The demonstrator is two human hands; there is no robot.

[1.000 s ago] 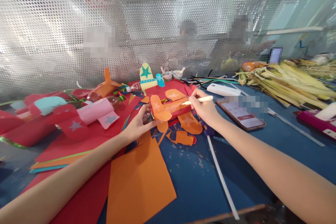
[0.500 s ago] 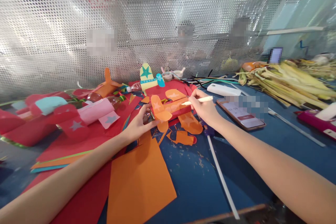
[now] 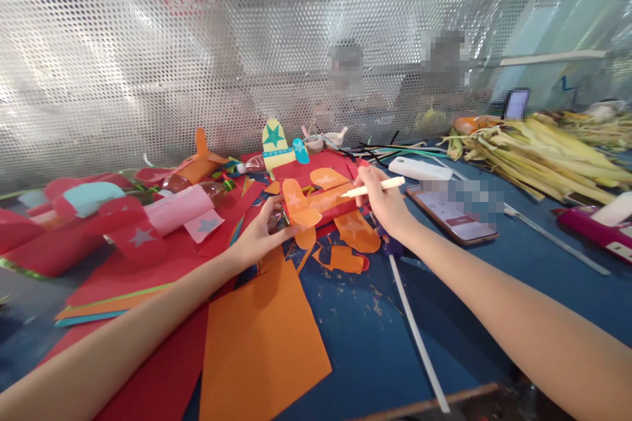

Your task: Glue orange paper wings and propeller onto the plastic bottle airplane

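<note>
An orange paper plane [image 3: 323, 200] with pale stars on its wings and tail lies in the middle of the blue table. My left hand [image 3: 264, 233] grips its tail end, thumb in front and fingers behind. In my right hand [image 3: 380, 200] is a cream pen [image 3: 378, 189], its tip at the plane's orange body. Orange paper scraps [image 3: 345, 259] lie just in front of the plane. A large orange sheet [image 3: 264, 345] is nearer to me.
Red sheets [image 3: 162, 355] and red and pink paper planes [image 3: 172, 207] fill the left. A yellow plane [image 3: 277, 154] stands behind. To the right are a phone [image 3: 454, 214], a white strip [image 3: 417, 335] and dry husks [image 3: 548, 151].
My right hand and the pen have shifted slightly, with the pen lying a little flatter. My left hand still holds the orange plane.
</note>
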